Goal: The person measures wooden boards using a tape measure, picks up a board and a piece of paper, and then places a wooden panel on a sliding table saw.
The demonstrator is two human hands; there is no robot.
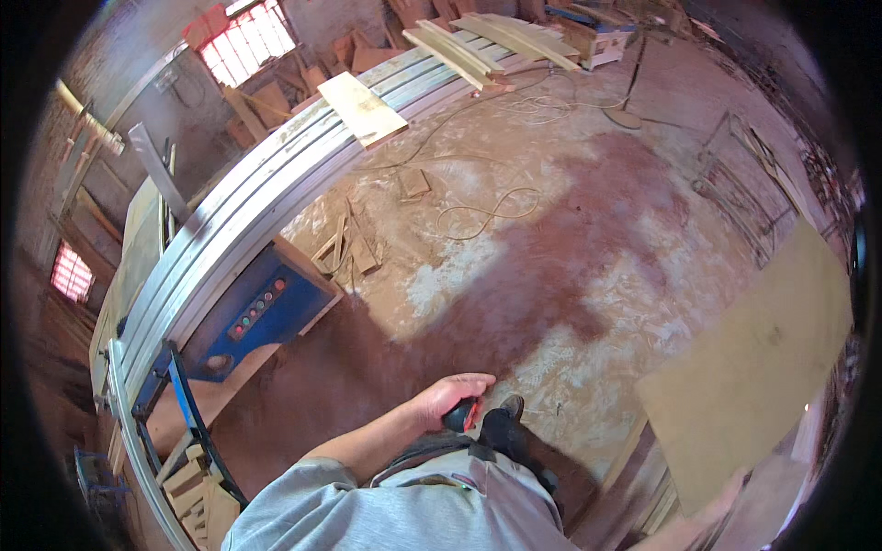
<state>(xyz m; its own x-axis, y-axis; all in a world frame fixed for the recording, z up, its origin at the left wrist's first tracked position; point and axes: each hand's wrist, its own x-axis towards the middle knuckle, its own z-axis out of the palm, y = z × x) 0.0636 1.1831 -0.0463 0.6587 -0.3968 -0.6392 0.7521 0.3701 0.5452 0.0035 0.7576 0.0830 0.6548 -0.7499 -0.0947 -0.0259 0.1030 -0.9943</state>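
Observation:
My left hand [451, 398] is in front of my waist, curled around a black and red hand-held object [460, 414] that its fingers partly hide. It may be a tape measure. At the lower right, my right hand [720, 506] is blurred and meets the lower edge of a large, thin tan panel [751, 358], apparently plywood. That panel stands tilted at my right side, its surface flat with a small dark mark. Beneath and beside it lie long wooden boards [651, 506], partly covered by the panel.
A sliding table saw with a long metal table [275, 165] and blue control cabinet [258, 310] stands left. Planks [365, 110] lie across it. Offcuts [355, 241] and a looped cord [486, 213] lie on the dusty floor. A metal frame [737, 193] stands at right.

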